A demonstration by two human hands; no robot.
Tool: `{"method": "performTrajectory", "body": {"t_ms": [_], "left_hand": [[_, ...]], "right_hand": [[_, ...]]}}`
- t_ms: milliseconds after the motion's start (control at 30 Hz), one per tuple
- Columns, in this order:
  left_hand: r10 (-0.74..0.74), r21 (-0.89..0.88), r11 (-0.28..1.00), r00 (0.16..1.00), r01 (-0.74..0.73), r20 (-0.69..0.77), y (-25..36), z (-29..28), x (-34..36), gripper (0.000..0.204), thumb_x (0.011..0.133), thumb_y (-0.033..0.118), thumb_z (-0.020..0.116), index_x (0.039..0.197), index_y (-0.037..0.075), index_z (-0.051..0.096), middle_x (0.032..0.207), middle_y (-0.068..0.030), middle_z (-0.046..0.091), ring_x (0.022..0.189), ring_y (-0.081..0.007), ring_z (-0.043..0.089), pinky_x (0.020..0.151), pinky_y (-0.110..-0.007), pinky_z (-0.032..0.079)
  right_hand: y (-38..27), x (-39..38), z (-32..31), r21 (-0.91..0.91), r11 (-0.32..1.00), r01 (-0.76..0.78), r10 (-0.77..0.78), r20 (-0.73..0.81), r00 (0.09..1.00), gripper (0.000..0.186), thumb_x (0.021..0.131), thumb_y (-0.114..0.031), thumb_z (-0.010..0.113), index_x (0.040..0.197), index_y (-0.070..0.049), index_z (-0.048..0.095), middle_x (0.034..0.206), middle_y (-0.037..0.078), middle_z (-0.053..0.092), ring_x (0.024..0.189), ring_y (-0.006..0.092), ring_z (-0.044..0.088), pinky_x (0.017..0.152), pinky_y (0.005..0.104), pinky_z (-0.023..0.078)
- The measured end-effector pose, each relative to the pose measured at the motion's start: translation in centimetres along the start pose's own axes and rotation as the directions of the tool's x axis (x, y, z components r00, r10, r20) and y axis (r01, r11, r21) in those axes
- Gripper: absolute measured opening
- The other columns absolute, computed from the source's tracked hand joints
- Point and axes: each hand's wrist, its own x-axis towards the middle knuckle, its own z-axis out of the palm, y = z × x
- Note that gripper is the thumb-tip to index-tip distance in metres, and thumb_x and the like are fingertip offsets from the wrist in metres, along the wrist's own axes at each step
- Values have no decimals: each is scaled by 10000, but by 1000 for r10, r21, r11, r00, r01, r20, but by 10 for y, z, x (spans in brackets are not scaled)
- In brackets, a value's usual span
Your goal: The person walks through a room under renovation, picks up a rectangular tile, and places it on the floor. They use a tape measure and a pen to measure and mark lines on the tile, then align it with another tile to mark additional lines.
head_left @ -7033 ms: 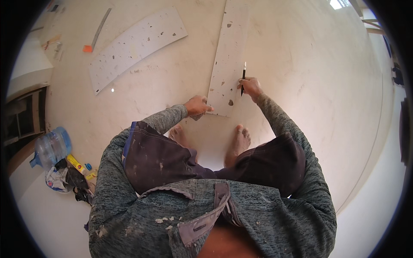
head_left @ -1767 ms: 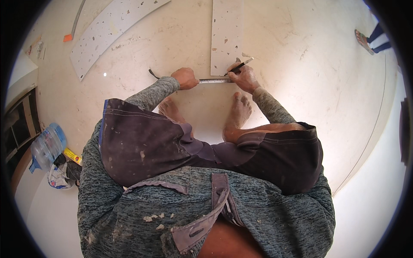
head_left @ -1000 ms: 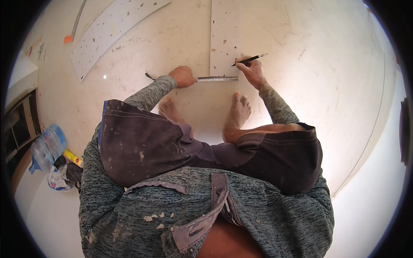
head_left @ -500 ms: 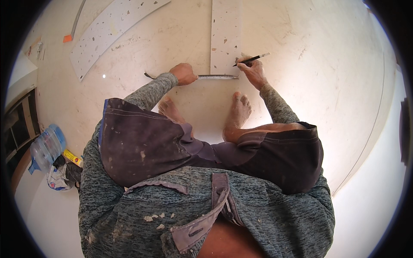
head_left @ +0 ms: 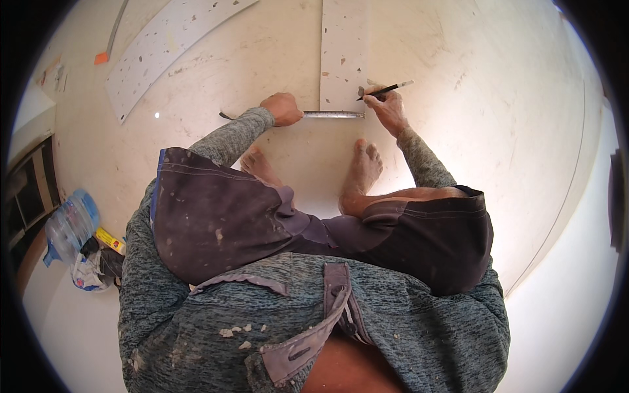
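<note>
Across the near end of a narrow speckled white strip of tile or board (head_left: 344, 46) lies a thin, light measuring strip (head_left: 334, 114). My left hand (head_left: 283, 109) is closed around the measuring strip, whose dark tip shows to the left beyond my wrist. On the other side, my right hand (head_left: 386, 108) pinches a black pen or pencil with a pale end (head_left: 392, 88). Its point is at the right edge of the speckled strip, just above the near end. The right fingertips are close to the measuring strip's right end.
A larger curved-looking speckled piece (head_left: 164, 52) lies at the far left, near an orange block (head_left: 101, 59). Left of me are a clear blue water jug (head_left: 71, 223), a yellow tube (head_left: 110, 240) and a bag (head_left: 90, 272). My bare feet (head_left: 362, 167) stand on the dusty floor.
My left hand and the measuring strip have shifted slightly away from me, closer to the speckled strip's end. The pen has moved only a hair to the right.
</note>
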Motion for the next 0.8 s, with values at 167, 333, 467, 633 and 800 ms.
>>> {"method": "performTrajectory", "body": {"t_ms": [167, 333, 467, 633, 800], "left_hand": [[-8, 14, 1000, 1000, 8, 9, 2, -3, -1, 475, 815, 355, 587, 1030, -60, 673, 1103, -268, 640, 1045, -382, 626, 914, -426, 492], [-15, 15, 1000, 1000, 14, 12, 2, -1, 0, 475, 811, 353, 590, 1023, -63, 673, 1097, -276, 639, 1041, -385, 627, 914, -425, 493], [-8, -6, 1000, 1000, 8, 12, 1, -3, -1, 480, 815, 367, 594, 988, -72, 679, 1056, -287, 645, 1019, -395, 633, 910, -425, 493], [92, -6, 996, 995, -92, -40, 1, -5, -8, 449, 850, 371, 586, 925, -58, 695, 974, -279, 659, 942, -403, 644, 863, -438, 496], [162, -191, 960, 962, -205, -219, -4, -13, -2, 444, 862, 374, 575, 939, -47, 693, 919, -258, 671, 899, -399, 644, 853, -440, 487]], "right_hand": [[1, 1, 1, 12, 1000, 3, -3, 0, 1000, 193, 801, -159, 657, 934, -25, 700, 899, 66, 700, 872, 139, 645, 800, 284, 502], [-1, 0, 0, -5, 1000, 26, -26, -9, 1000, 199, 802, -166, 654, 934, -24, 700, 885, 62, 700, 852, 135, 646, 787, 279, 503], [1, 0, -1, 7, 1000, 14, -14, -5, 1000, 209, 813, -171, 659, 945, -13, 698, 872, 62, 696, 832, 131, 643, 767, 275, 505], [-2, 4, -3, 169, 985, -36, 40, -21, 999, 240, 850, -188, 661, 982, 10, 690, 882, 62, 684, 827, 140, 635, 742, 274, 513], [-19, 19, -17, 331, 934, -134, 147, -17, 989, 285, 930, -240, 620, 1070, 8, 632, 1004, 69, 662, 892, 132, 628, 782, 256, 520]]}}
